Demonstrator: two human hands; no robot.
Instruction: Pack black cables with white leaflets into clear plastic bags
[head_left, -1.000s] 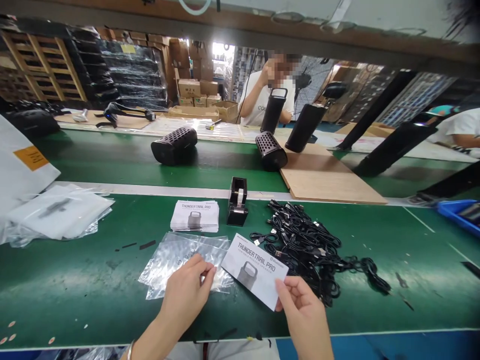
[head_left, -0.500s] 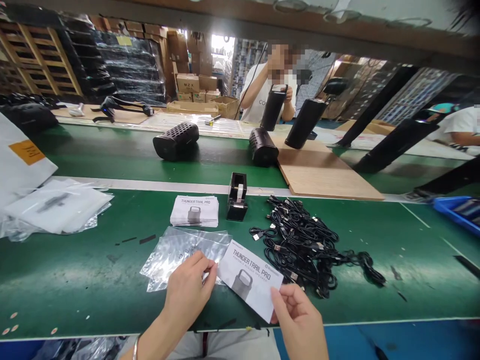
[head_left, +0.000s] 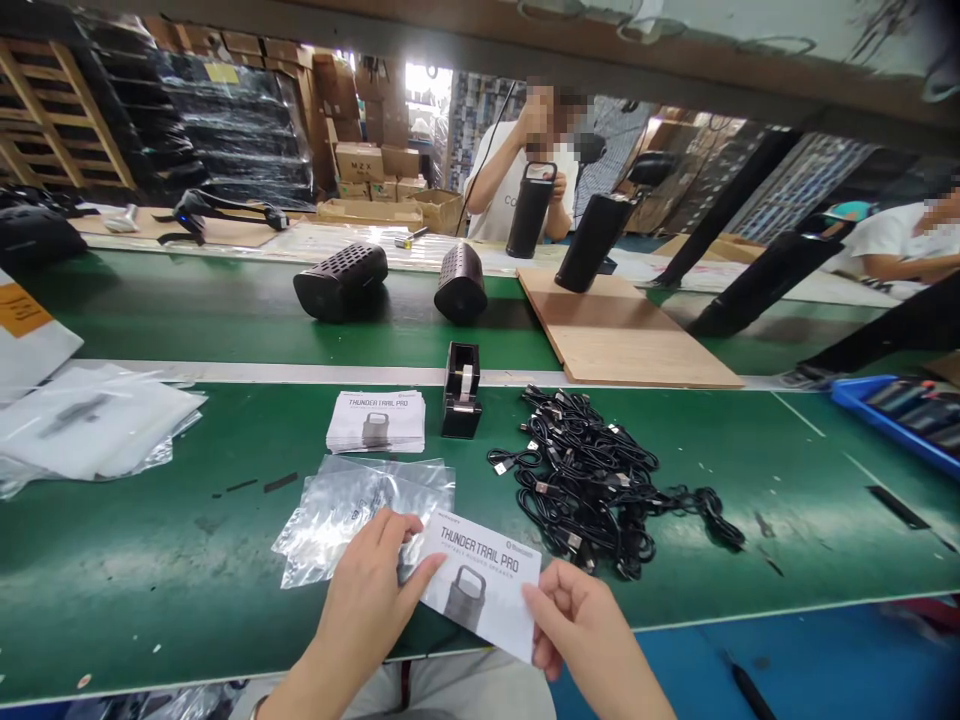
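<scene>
A white leaflet (head_left: pixel 487 575) printed "Thunder Trail Pro", with a picture of a speaker, is tilted above the bench's front edge. My right hand (head_left: pixel 574 615) pinches its right edge between thumb and fingers. My left hand (head_left: pixel 379 575) is at the leaflet's left edge, thumb against it and index finger apart from the thumb. Clear plastic bags (head_left: pixel 322 515) lie flat just beyond my left hand, partly covered by it. Behind them sits a stack of the same leaflets (head_left: pixel 375 425). A black tape dispenser (head_left: pixel 461 395) stands to the right of that stack.
Bundled black USB cables (head_left: pixel 592 470) are heaped right of the leaflet. Black speakers (head_left: pixel 341 280) rest on the far green strip, near a wooden board (head_left: pixel 637 335). White bags (head_left: pixel 97 420) lie left, a blue tray (head_left: pixel 862 400) right. A co-worker (head_left: pixel 517 180) holds a speaker opposite.
My left thumb and index finger have spread from a pinch, with the thumb now at the leaflet's edge. The leaflet has turned slightly more level. A far speaker now stands left of the board.
</scene>
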